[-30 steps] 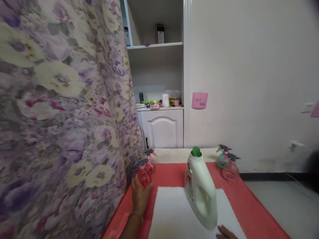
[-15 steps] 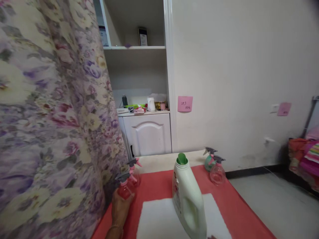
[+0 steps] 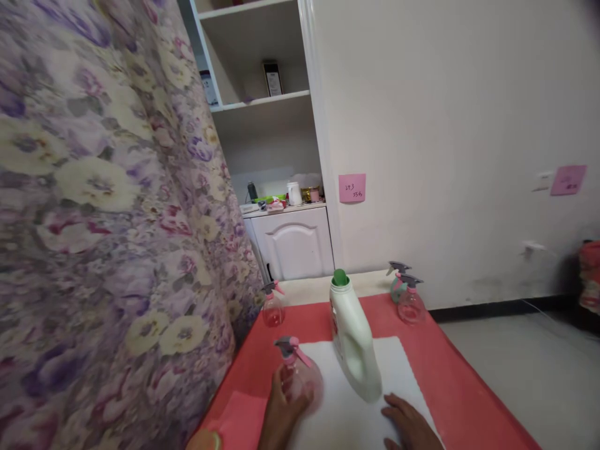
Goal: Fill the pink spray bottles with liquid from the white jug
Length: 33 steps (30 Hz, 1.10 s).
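My left hand [image 3: 287, 406] is wrapped round a clear pink spray bottle [image 3: 309, 378] with a grey and pink trigger head, near the left edge of a white sheet [image 3: 335, 412]. On that sheet stands a large pale green jug [image 3: 359, 350] with a green spout in its neck and a moulded handle. My right hand [image 3: 407, 422] is over the sheet's right side, beside the jug's base, its fingers apart and holding nothing.
Another pink spray bottle [image 3: 273, 310] stands at the table's far left. A pink one [image 3: 411, 307] and a green one [image 3: 397, 289] are at the far right. A red cloth [image 3: 464, 387] covers the table. A floral curtain [image 3: 140, 250] hangs along the left.
My left hand has brought the spray bottle from the table's left edge rightwards and nearer, to the white sheet. My right hand has come further into view. The camera has shifted slightly.
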Each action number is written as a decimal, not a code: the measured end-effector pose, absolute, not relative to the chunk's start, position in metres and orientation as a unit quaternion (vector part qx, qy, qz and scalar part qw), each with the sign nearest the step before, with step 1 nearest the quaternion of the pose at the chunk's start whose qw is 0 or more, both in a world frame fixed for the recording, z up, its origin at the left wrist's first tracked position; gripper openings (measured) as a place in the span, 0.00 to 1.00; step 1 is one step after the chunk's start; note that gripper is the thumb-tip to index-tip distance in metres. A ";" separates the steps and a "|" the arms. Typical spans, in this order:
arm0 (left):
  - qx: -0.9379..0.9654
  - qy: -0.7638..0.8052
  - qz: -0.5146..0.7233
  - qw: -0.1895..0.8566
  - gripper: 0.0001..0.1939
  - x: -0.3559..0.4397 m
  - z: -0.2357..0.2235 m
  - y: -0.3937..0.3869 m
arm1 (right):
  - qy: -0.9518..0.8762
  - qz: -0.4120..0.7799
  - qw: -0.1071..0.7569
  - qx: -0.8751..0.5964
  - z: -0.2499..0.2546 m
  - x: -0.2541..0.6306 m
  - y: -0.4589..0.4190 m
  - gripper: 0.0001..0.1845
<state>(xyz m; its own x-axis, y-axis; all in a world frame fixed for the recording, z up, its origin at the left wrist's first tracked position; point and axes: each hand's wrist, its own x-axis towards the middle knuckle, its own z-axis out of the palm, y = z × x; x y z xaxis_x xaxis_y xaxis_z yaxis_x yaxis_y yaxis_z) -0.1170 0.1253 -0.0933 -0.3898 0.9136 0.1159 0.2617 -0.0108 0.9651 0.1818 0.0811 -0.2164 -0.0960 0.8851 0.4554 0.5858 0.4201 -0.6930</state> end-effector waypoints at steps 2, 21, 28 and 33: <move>0.464 0.604 0.556 0.332 0.40 -0.095 -0.096 0.099 | -0.712 0.219 0.441 -0.501 -0.205 0.186 0.076 0.20; 0.538 0.416 0.487 0.548 0.45 0.002 -0.068 0.010 | -0.246 0.823 0.505 -0.085 -0.110 0.148 0.010 0.34; 0.558 0.469 0.481 0.487 0.44 -0.003 -0.070 0.007 | -0.180 0.874 0.449 -0.050 -0.114 0.150 0.003 0.28; 0.532 0.453 0.515 0.496 0.47 0.000 -0.042 0.004 | -0.172 0.868 0.465 -0.034 -0.120 0.150 0.007 0.27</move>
